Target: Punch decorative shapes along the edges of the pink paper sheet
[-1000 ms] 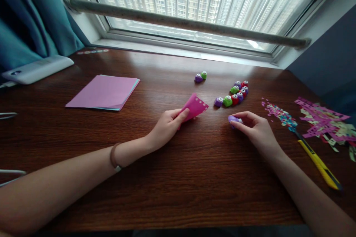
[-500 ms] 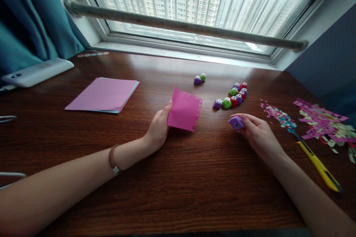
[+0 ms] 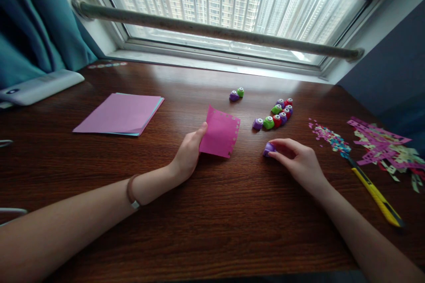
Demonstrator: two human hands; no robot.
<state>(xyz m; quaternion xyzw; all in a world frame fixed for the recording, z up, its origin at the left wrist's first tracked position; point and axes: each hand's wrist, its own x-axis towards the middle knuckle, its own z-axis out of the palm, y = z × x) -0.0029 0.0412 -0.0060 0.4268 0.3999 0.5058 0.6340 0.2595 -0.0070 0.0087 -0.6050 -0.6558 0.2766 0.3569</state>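
Note:
Pinched between the thumb and fingers of my left hand [image 3: 188, 152] is a small pink sheet of paper [image 3: 219, 135], held tilted above the table. Punched notches run along its top and right edges. My right hand [image 3: 299, 159] grips a small purple craft punch [image 3: 268, 149] between thumb and fingertips, to the right of the paper and apart from it. Behind that hand stands a curved group of several purple, green and red craft punches [image 3: 268, 122]. Two more, a purple punch [image 3: 234, 95] and a green punch [image 3: 240, 92], sit farther back.
A stack of pink and blue paper [image 3: 119, 113] lies on the left, with a white device [image 3: 43, 87] beyond it. At right are confetti bits [image 3: 332, 139], a yellow utility knife [image 3: 376, 196] and punched paper strips [image 3: 381, 141]. A metal bar [image 3: 215, 32] crosses the window.
My right hand has moved slightly left with the purple craft punch and turned it. My left hand still holds the pink paper in nearly the same place. The view has shifted a little.

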